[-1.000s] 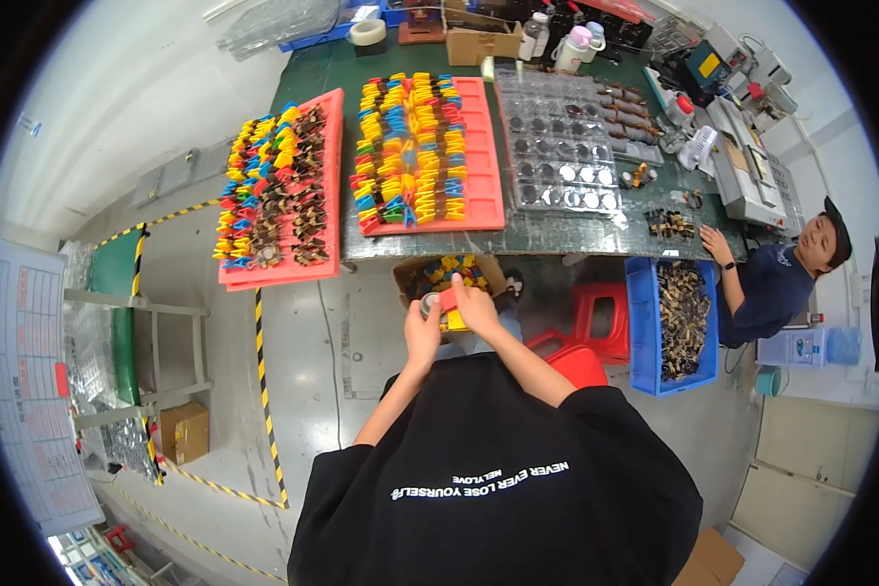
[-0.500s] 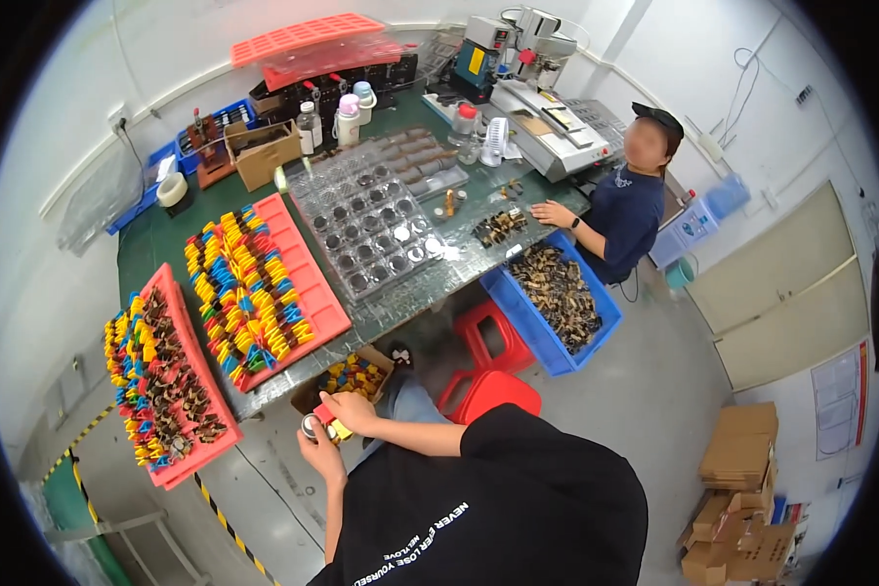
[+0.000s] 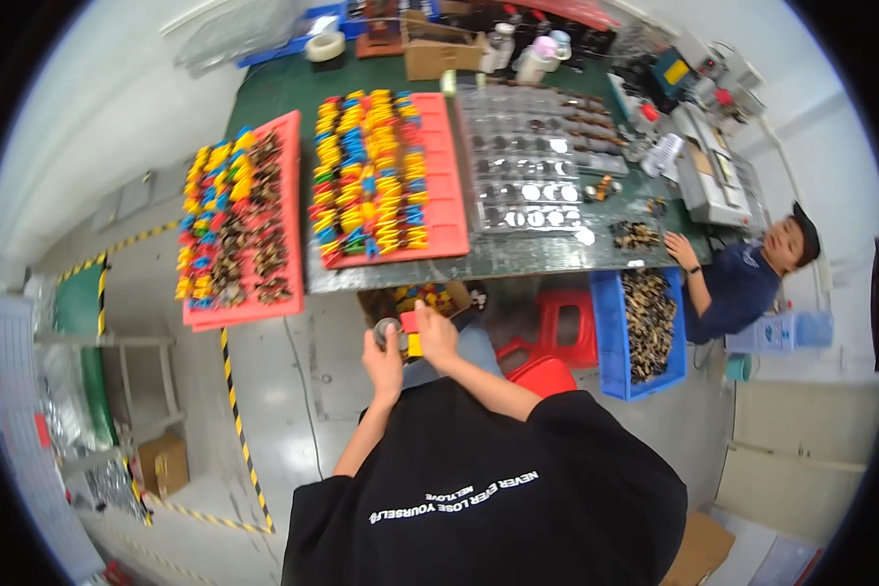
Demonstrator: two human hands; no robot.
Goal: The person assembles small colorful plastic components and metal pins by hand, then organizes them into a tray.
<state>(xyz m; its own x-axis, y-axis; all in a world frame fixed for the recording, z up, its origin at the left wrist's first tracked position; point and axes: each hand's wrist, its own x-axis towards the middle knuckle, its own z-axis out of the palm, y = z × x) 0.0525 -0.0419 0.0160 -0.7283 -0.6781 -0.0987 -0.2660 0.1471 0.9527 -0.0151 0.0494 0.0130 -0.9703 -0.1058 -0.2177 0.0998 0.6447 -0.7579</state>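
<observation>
In front of my body, my left hand [image 3: 383, 363] is closed on a round grey-silver disc-shaped piece [image 3: 388, 328]. Close beside it, my right hand [image 3: 438, 336] pinches a small red piece [image 3: 409, 321]. A yellow piece [image 3: 414, 346] shows just under the right fingers; whether it joins the red one I cannot tell. The cardboard box [image 3: 456, 291] beyond my hands, below the table edge, contains colourful spring clamps [image 3: 422, 294]. On the table lies a pink tray [image 3: 446, 210] with rows of yellow, blue and red clamps. Another pink tray [image 3: 289, 234], overhanging the left edge, carries clamps and dark brown parts.
A clear compartment tray [image 3: 479, 161] with round pieces lies mid-table [image 3: 361, 277]. To the right, a blue bin [image 3: 609, 337] full of small parts stands near red stools [image 3: 568, 332]. A co-worker [image 3: 742, 283] sits there, one hand on the table. Striped tape [image 3: 232, 410] marks the floor.
My view has turned, so the table and trays appear farther right and higher. Both hands keep their pieces close together. The co-worker's head is tilted more.
</observation>
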